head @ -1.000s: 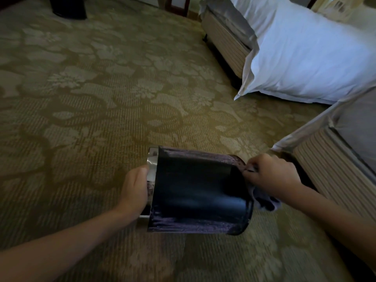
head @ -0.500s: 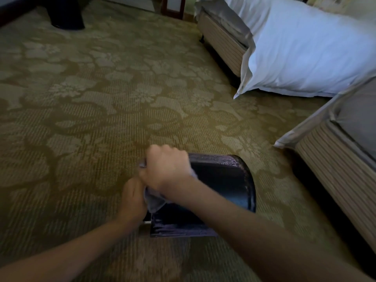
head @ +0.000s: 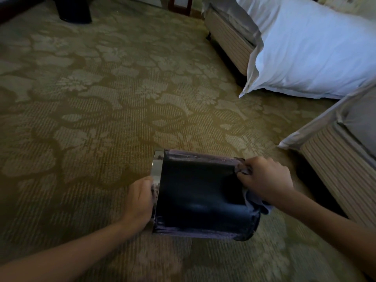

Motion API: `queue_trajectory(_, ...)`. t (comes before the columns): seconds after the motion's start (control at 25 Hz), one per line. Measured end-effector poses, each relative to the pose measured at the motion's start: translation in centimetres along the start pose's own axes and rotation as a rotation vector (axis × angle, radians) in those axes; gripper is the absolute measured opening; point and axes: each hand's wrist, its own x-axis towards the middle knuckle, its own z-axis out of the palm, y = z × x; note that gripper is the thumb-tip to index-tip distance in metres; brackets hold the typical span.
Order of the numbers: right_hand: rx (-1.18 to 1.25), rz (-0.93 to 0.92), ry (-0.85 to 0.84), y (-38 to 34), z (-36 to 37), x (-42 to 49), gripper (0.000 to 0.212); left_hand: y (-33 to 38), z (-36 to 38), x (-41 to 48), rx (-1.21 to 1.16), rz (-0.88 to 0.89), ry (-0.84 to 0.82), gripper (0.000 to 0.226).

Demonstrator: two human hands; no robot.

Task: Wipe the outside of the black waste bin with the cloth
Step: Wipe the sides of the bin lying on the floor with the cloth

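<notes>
The black waste bin lies on its side over the carpet, its shiny metal rim pointing left and its base to the right. My left hand grips the rim end and steadies it. At the bin's base end, my right hand holds a bunched grey cloth against the bin. Part of the cloth hangs out below that hand; the rest is hidden under my fingers.
Patterned olive carpet covers the floor. A bed with a white pillow stands at the upper right. A second bed's striped base sits close to the right. A dark object stands at the far top left.
My right hand has swept the cloth from the rim end of the bin back to the base end on the right. The left hand has kept its hold on the rim.
</notes>
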Motion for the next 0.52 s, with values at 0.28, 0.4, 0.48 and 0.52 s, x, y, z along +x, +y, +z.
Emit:
queue_trajectory(0.28,0.248,-0.294,0.024,-13.0,-0.1,-0.2,0.025,-1.0,-0.2,-0.4,-0.088,0.097,-0.032,0.034)
queue_trajectory(0.4,0.261,-0.34,0.039,-16.5,-0.2,0.9,0.021,-2.3,-0.4,0.5,-0.006,0.123,-0.036,0.044)
queue_trajectory(0.48,0.238,-0.339,0.044,-15.1,-0.1,1.2,0.026,-3.0,-0.6,0.8,0.069,0.1,-0.094,0.042)
queue_trajectory(0.52,0.217,-0.344,0.04,-13.7,0.1,1.1,0.028,-3.2,-0.7,0.7,0.072,0.08,-0.112,0.037)
